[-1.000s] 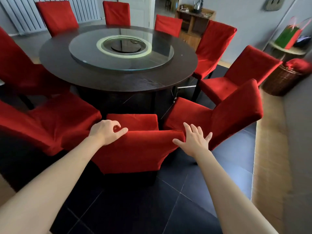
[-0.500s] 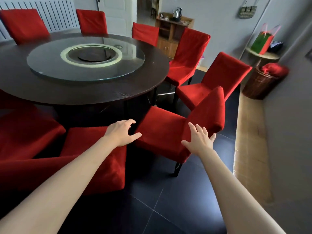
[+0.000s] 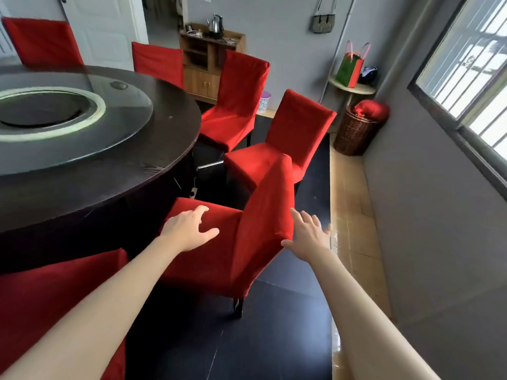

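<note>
Grey-walled dining room, barred window on the right, dark tiled floor (image 3: 274, 338) with a tan strip along its right edge. A round table (image 3: 153, 160) with a glass turntable (image 3: 129, 113) fills the left side, with red-covered seats ringed about it.

The chair (image 3: 247, 242) we are working on stands on the dark tiles close to the table's near rim. Its seat is turned toward the table and its back toward the tan strip. It sits at an angle, between a second chair (image 3: 55, 297) at lower left and a third chair (image 3: 290, 141) further round.

The left hand (image 3: 192, 229) is over the seat, fingers spread and loose, grasping nothing. We cannot tell if the palm rests on the fabric or hangs just above it. The right hand (image 3: 308, 237) is just beside the outer edge of the back, also spread and holding nothing, its thumb at or very near the cloth.

Our reading: this is the reach, with the grip not yet made. The job looks like squaring the chair to the table and pushing it in.

Next move calls for both hands to close on the back, one on each side edge. The left one must come off the seat to do so. Then we turn the chair square and slide it in straight, watching the legs of its neighbours.
</note>
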Motion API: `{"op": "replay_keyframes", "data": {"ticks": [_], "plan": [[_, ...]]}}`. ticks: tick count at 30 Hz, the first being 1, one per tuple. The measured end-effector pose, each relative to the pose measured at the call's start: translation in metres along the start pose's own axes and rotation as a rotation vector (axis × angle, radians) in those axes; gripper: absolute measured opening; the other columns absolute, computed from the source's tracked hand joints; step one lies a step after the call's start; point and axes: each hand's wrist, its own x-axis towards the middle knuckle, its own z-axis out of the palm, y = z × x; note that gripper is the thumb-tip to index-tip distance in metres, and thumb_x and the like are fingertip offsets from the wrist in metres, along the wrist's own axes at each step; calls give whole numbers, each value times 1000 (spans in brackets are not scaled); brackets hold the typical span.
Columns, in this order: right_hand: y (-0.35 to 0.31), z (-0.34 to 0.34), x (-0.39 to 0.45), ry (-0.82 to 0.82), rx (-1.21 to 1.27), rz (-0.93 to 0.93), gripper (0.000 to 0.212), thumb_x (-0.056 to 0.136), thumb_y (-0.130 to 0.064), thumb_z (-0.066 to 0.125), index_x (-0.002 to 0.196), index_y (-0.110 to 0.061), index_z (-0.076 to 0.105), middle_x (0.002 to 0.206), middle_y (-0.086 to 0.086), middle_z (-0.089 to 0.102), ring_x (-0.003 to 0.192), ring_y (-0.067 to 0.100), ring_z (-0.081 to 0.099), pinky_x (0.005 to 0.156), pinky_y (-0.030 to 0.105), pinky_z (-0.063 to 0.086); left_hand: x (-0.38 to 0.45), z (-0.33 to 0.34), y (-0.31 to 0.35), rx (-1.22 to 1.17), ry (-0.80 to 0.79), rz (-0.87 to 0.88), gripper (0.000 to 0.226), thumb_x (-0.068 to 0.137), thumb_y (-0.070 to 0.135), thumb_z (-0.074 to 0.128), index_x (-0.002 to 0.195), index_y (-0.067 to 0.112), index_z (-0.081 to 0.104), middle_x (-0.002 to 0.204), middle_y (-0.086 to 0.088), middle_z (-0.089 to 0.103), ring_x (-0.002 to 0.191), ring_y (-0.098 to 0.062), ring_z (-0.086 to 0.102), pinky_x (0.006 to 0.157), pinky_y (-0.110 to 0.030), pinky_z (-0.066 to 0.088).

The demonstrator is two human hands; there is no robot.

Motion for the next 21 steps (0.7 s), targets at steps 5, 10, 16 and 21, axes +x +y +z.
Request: {"op": "replay_keyframes", "data": {"ticks": [5, 10, 16, 21], "plan": [[45, -14, 48, -1, 17, -7, 95, 85, -48, 67, 154, -30, 3, 159, 1, 14, 146, 25, 11, 113, 60, 11, 69, 10, 59, 23, -22, 40, 69, 84, 66, 51, 141, 31, 36, 128, 6, 58, 117, -19, 56, 91, -36, 46], [101, -11, 103, -68, 26, -8, 96, 84, -46, 68, 154, -30, 4, 160, 0, 14, 146, 25, 12, 114, 59, 10, 122, 38, 119, 23, -45, 16, 68, 84, 65, 51, 140, 30, 37, 128, 4, 58, 117, -20, 56, 91, -36, 45], [158, -15, 181, -113, -17, -165, 96, 82, -48, 69, 154, -29, 7, 158, 0, 18, 145, 25, 16, 113, 58, 12, 163, 67, 174, -28, -24, -133, 67, 84, 63, 53, 140, 28, 38, 127, 3, 59, 116, -22, 57, 91, -36, 46], [179, -14, 233, -178, -36, -308, 97, 82, -48, 69, 153, -29, 7, 158, 1, 18, 145, 25, 16, 113, 58, 12, 163, 94, 201, -86, -23, -284, 67, 85, 63, 53, 140, 28, 38, 130, 0, 57, 117, -23, 56, 92, -37, 48]]}}
